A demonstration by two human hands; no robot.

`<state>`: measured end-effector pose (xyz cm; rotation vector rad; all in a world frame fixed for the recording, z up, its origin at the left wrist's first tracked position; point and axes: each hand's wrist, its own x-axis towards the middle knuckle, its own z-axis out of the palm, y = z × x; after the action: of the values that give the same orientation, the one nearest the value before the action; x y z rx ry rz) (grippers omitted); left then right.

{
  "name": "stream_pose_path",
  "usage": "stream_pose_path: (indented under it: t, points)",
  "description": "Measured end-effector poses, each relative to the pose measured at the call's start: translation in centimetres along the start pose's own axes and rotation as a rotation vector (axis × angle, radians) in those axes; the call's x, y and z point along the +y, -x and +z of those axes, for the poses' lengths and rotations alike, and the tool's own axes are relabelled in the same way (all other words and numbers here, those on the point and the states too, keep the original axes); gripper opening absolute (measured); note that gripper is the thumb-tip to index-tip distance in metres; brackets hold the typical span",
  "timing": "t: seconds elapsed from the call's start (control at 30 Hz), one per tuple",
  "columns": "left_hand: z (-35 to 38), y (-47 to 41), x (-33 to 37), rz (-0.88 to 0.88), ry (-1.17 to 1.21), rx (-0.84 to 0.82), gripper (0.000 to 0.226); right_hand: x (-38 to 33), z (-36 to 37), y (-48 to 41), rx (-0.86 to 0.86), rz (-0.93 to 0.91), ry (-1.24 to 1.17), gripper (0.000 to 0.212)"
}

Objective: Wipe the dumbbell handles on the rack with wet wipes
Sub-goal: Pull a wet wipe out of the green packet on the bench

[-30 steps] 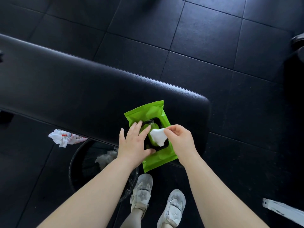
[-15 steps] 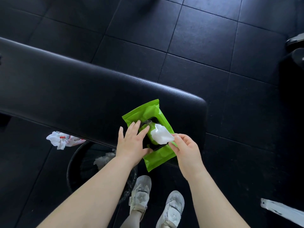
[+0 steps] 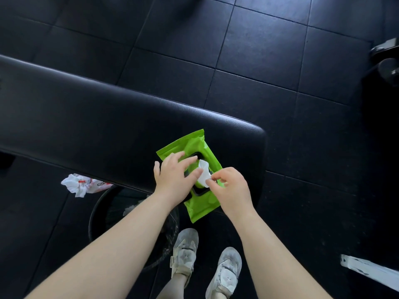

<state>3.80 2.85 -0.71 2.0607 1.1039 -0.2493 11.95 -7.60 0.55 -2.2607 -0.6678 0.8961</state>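
Observation:
A green pack of wet wipes (image 3: 195, 145) lies near the right end of a black padded bench (image 3: 86, 117), its black lid open. My left hand (image 3: 172, 176) presses flat on the pack with straight fingers beside the opening. A white wipe (image 3: 204, 172) sticks up out of the opening. My right hand (image 3: 230, 186) pinches the wipe's lower edge between thumb and fingertips. No dumbbell rack is plainly in view; a dark round weight-like shape (image 3: 388, 70) sits at the far right edge.
A black mesh bin (image 3: 103, 212) with crumpled white wipes inside stands below the bench's near edge. A crumpled white bag (image 3: 79, 185) lies on the black tile floor to its left. My two white shoes (image 3: 185, 253) stand close to the bench. A white bar (image 3: 371, 270) lies at bottom right.
My right hand moved back from the pack's right side to the opening and now pinches the wipe lower down. My left hand stayed pressed on the pack.

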Motion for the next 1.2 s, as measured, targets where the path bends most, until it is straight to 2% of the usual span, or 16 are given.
stream_pose_path:
  t: [0.07,0.13,0.17,0.27,0.37,0.5,0.6,0.67,0.8,0.83,0.93,0.97,1.0,1.07,1.13,1.2]
  points:
    - [-0.2,-0.6,0.5,0.062,-0.066,-0.034,0.03,0.1,0.1,0.1,0.026,-0.084,0.013,0.011]
    - [-0.3,-1.0,1.0,0.09,0.039,-0.047,0.011,0.2,0.1,0.5,0.044,-0.097,-0.101,0.008]
    - [-0.5,-1.1,1.1,0.086,0.151,-0.05,0.006,0.2,0.0,0.7,0.045,-0.059,-0.204,0.005]
    - [-0.9,-1.0,1.1,0.007,0.385,0.008,0.018,0.6,-0.5,1.3,0.03,0.154,-0.513,0.018]
    - [-1.0,-1.0,0.6,-0.067,0.403,0.102,0.015,1.2,-0.8,1.4,0.0,0.319,-0.78,0.021]
    - [-0.3,-0.7,0.0,-0.181,0.446,0.108,0.01,2.3,-0.6,1.4,0.018,0.517,-1.23,0.023]
    - [0.1,-0.7,-0.3,-0.234,0.482,0.103,0.009,2.9,-0.3,2.0,0.048,0.6,-1.451,0.023]
    - [0.0,-0.8,-0.3,-0.228,0.486,0.081,0.009,3.0,-0.1,2.2,0.049,0.625,-1.423,0.022]
    - [-0.3,-0.3,-0.1,-0.157,0.502,-0.048,0.012,2.2,0.1,2.1,0.02,0.518,-0.975,0.01]
    - [-0.3,-0.2,-0.1,-0.117,0.493,-0.084,0.024,1.9,0.1,2.0,0.023,0.453,-0.853,0.006]
    - [0.3,0.5,-0.5,0.018,0.308,-0.141,0.081,1.3,0.2,1.5,0.002,0.223,-0.422,0.01]
    - [0.4,0.7,-0.5,0.04,0.247,-0.137,0.094,1.0,0.3,1.4,-0.005,0.181,-0.357,0.011]
    - [0.5,0.7,-0.6,0.056,0.194,-0.125,0.102,0.7,0.3,1.3,-0.005,0.165,-0.367,0.012]
    - [0.8,0.7,-0.6,0.081,0.105,-0.086,0.107,0.3,-0.1,1.1,0.021,0.197,-0.556,0.017]
    - [1.1,0.5,-0.8,0.094,0.056,-0.037,0.105,0.2,-0.5,1.0,0.047,0.249,-0.782,0.024]
    - [1.2,0.4,-0.8,0.124,0.001,0.005,0.098,0.3,-0.6,1.1,0.043,0.296,-0.934,0.021]
